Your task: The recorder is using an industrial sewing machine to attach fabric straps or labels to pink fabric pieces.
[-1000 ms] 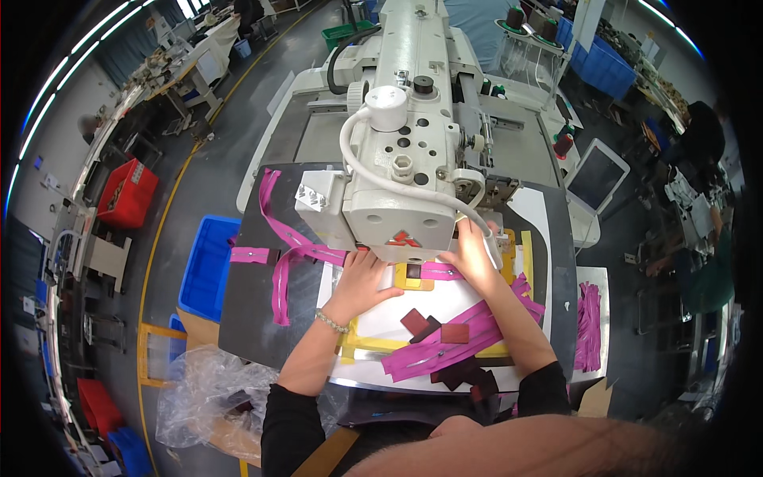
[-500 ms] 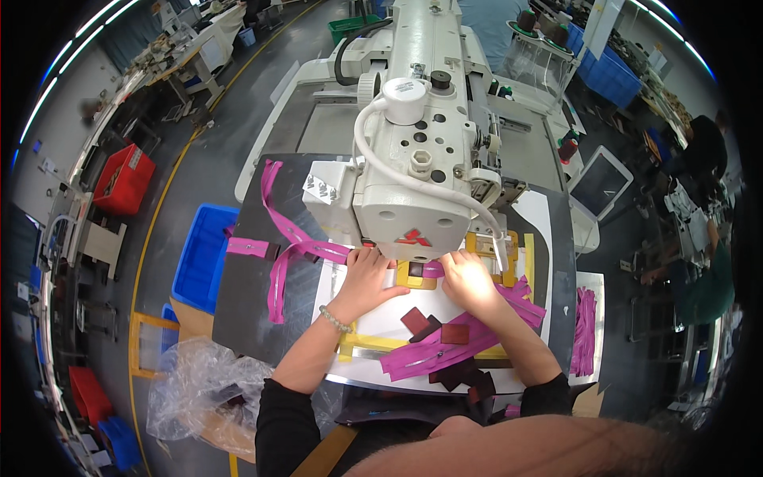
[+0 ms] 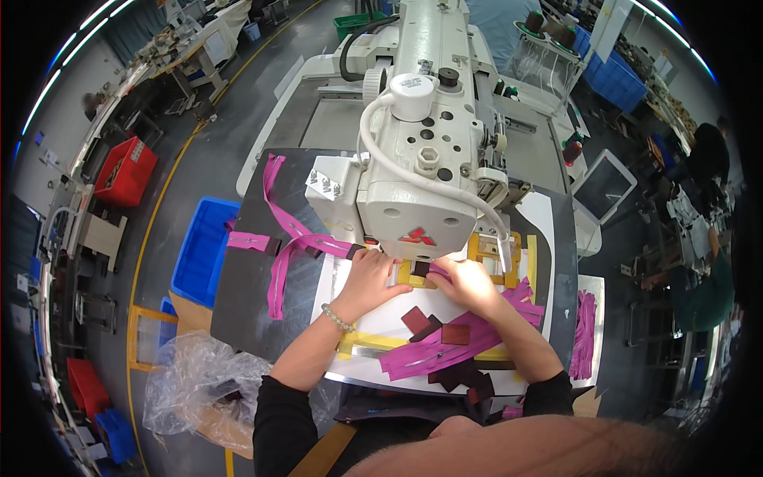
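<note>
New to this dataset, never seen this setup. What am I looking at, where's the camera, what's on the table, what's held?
The picture comes from a fisheye camera on a person's head, looking down, so straight edges bend. The big white machine is an industrial sewing machine. Both bare hands rest flat on a yellow template under its head: the left hand, with a bead bracelet, and the right hand. Neither visibly grips anything; they press on the work. On the white board lie magenta zipper strips and dark maroon leather patches. More zipper strips lie on the dark table at left, by a blue bin.
</note>
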Available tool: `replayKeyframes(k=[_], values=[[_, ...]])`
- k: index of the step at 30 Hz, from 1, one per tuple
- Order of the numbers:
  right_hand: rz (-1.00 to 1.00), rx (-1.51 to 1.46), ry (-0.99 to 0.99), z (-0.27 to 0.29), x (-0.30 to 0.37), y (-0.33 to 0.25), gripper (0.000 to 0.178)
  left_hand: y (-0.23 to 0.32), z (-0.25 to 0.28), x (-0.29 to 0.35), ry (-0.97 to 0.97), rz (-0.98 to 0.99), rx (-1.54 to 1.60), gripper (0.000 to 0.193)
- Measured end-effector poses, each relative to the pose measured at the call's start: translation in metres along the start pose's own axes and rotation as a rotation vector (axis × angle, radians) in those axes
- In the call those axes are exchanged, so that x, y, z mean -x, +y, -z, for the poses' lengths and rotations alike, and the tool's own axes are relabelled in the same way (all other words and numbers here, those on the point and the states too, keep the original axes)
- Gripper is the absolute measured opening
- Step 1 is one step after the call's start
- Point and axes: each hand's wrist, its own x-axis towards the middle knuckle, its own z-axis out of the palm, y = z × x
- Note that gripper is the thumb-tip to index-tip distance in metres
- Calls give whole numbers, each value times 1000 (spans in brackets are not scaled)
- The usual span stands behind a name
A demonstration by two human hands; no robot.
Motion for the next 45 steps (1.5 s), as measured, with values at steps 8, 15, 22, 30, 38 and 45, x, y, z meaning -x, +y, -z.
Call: replayKeyframes(k=[8,15,22,30,38,45], values=[[48,-75,72,6,13,-24,28,9,10,2,51,-48,-76,41],[259,416,-145,31,37,-47,44,18,7,5,5,-175,-70,23],[232,449,-273,44,27,-70,44,13,3,3,-64,-240,-61,32],[150,358,-310,42,25,-67,40,15,-2,-1,-37,-268,-159,38],[214,657,-64,27,29,-72,45,12,-13,-7,197,-257,-100,23],[410,659,182,20,20,-82,38,22,-6,-3,193,-204,48,36]])
